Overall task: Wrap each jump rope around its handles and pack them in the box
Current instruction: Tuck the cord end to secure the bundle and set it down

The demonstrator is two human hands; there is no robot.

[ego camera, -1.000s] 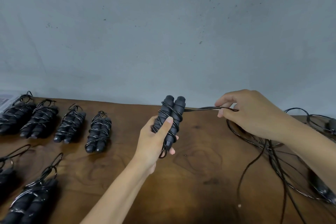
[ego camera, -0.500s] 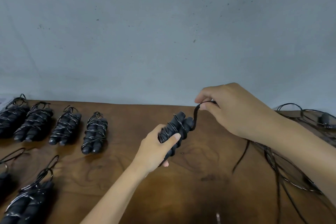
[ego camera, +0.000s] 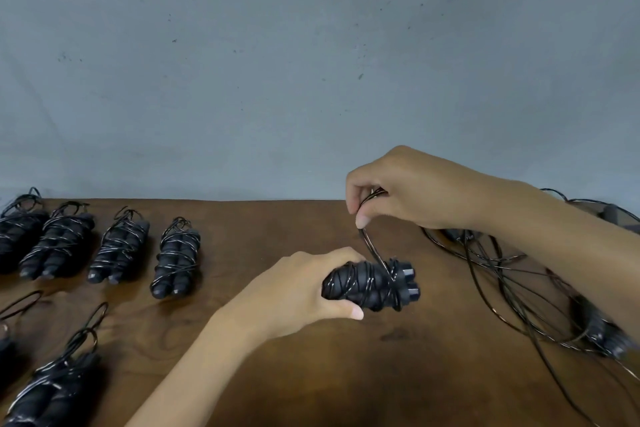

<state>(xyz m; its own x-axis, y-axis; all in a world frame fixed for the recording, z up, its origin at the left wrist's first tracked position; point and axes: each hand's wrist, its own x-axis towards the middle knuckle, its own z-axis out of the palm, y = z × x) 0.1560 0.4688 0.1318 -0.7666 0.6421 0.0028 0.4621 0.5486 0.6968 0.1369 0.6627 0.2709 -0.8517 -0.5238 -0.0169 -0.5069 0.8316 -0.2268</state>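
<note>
My left hand (ego camera: 298, 291) grips a pair of black jump rope handles (ego camera: 372, 284), lying sideways with their ends to the right and wound with thin black cord. A short stretch of that rope (ego camera: 369, 243) runs up from the handles to my right hand (ego camera: 408, 189), which pinches it between thumb and fingers just above the bundle. No box is in view.
Several wrapped rope bundles (ego camera: 176, 258) lie in a row at the left of the brown wooden table (ego camera: 311, 374), and more (ego camera: 59, 381) sit at the lower left. A tangle of loose ropes (ego camera: 512, 288) with handles (ego camera: 606, 333) covers the right side. A grey wall stands behind.
My left hand has turned the handles from upright to sideways and lowered them. My right hand has brought the rope end in from the right to just above the bundle.
</note>
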